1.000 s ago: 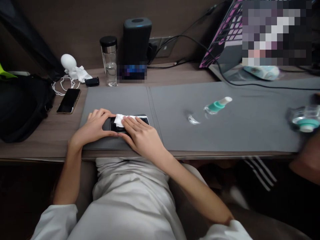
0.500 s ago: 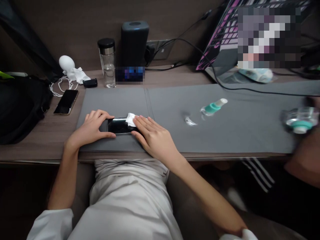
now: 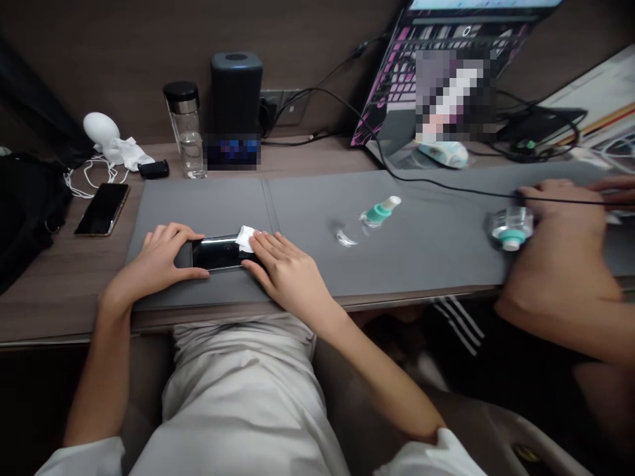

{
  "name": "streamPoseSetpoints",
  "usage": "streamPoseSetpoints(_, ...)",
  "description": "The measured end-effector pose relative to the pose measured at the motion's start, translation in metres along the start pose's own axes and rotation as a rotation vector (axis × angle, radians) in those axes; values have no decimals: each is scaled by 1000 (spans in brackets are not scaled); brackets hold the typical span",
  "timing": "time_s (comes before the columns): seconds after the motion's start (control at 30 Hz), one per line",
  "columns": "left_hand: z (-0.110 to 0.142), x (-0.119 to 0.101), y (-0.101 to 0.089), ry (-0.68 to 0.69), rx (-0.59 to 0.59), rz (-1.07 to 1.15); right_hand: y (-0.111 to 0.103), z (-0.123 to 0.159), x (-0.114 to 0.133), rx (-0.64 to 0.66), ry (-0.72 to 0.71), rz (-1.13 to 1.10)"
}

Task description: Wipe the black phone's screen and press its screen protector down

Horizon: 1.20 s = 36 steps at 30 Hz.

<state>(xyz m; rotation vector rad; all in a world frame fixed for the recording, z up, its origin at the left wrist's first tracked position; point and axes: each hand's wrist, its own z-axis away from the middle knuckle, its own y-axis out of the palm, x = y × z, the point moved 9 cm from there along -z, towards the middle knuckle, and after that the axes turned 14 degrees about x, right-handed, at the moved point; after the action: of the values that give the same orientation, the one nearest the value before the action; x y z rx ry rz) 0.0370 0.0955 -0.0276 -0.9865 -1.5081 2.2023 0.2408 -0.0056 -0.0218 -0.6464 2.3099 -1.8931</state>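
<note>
- My left grip point(image 3: 156, 258) is closed on the left end of a black phone point(image 3: 218, 254). My fingers curl over its top edge and my thumb is at its bottom edge.
- My right grip point(image 3: 290, 271) is open, with the fingers spread out flat. My fingertips point(image 3: 262, 243) push on a small white wipe point(image 3: 247, 238).
- The wipe sits on the right end of the phone's shiny glass.
- The phone lies flat on a gray desk mat point(image 3: 198, 198), near the front edge of the desk point(image 3: 49, 291) and left of the mat's middle line.
- A second phone point(image 3: 102, 209) lies on the bare desk, just left of the mat.
- A glass water bottle point(image 3: 186, 142) with a black lid stands near the back edge of the desk, beside a tall black box point(image 3: 237, 86).
- A small clear bottle point(image 3: 370, 221) with a green-blue neck lies on its side on the mat, well apart from my grips.
- At the right end of the mat, another person's hand point(image 3: 555, 238) is on a clear round thing point(image 3: 510, 228) with a green-blue part.
- A black cable point(image 3: 446, 185) runs along the back of the mat, in front of a laptop point(image 3: 426, 66) at the back of the desk. Part of the laptop is blurred.
</note>
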Motion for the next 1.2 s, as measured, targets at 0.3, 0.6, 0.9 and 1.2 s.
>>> streamPoseSetpoints(0.3, 1, -6, 0, -24, 36, 3, -6, 7, 7, -9, -50, 38)
streamPoseSetpoints(0.6, 3, -10, 0, -29, 56, 4, -17, 18, 20, -20, -73, 81)
streamPoseSetpoints(0.9, 3, -12, 0, -22, 52, 1, 3, -1, 1, -15, -96, 28)
streamPoseSetpoints(1.2, 3, -13, 0, -28, 58, -20, -14, 14, 21, 7, -95, 102)
